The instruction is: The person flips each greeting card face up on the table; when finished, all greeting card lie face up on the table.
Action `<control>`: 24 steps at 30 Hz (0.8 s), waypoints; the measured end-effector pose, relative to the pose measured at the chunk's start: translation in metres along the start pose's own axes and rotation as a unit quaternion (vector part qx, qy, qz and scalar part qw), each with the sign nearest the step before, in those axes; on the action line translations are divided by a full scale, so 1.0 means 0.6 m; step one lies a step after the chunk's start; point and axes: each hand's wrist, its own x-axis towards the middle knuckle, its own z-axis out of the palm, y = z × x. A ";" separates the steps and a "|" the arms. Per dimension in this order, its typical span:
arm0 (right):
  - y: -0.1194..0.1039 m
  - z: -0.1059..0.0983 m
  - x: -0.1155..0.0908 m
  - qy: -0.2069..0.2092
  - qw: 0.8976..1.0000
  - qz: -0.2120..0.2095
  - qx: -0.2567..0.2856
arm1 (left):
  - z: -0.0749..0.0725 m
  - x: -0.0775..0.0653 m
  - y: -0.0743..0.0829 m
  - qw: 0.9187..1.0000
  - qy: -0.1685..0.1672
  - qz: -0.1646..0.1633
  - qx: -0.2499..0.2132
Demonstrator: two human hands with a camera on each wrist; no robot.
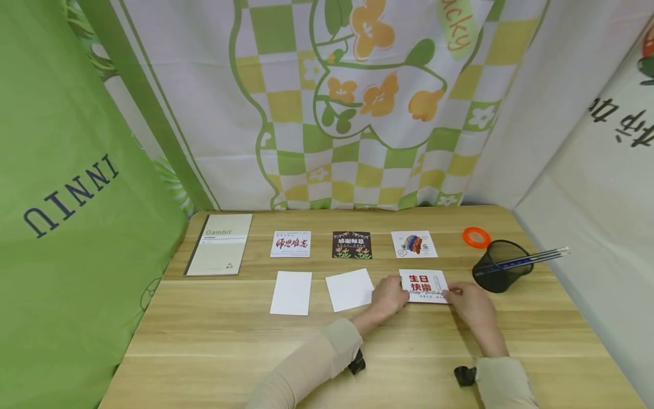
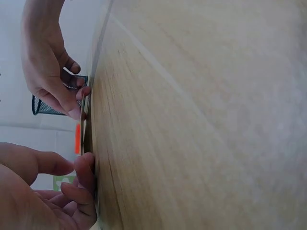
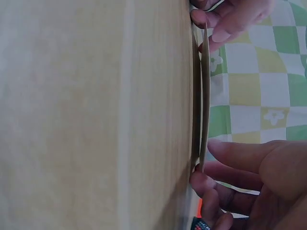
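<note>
A white card with red Chinese characters is held by both hands at the front right of the group of cards. My left hand pinches its left edge, and my right hand has its right edge between thumb and fingers. Seen edge-on in the right wrist view, the card is slightly bowed, with a thin gap between it and the wooden table. To its left lie two blank white cards. Behind it is a white card with a colourful drawing.
Two more printed cards, one white and one dark, lie in the back row. A notebook is at the back left. To the right stand a black mesh pen holder with pencils and an orange ring.
</note>
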 end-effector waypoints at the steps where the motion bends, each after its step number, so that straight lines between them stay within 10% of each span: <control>1: -0.003 0.000 -0.001 -0.003 1.000 0.005 -0.006 | 0.000 0.000 0.000 1.000 0.001 0.002 0.006; 18: -0.079 0.013 0.011 0.021 0.999 -0.032 -0.003 | -0.071 -0.029 0.004 0.983 0.046 0.137 0.111; 24: -0.110 0.034 0.009 0.025 0.998 -0.059 0.020 | -0.111 -0.059 -0.017 0.973 0.070 0.137 0.170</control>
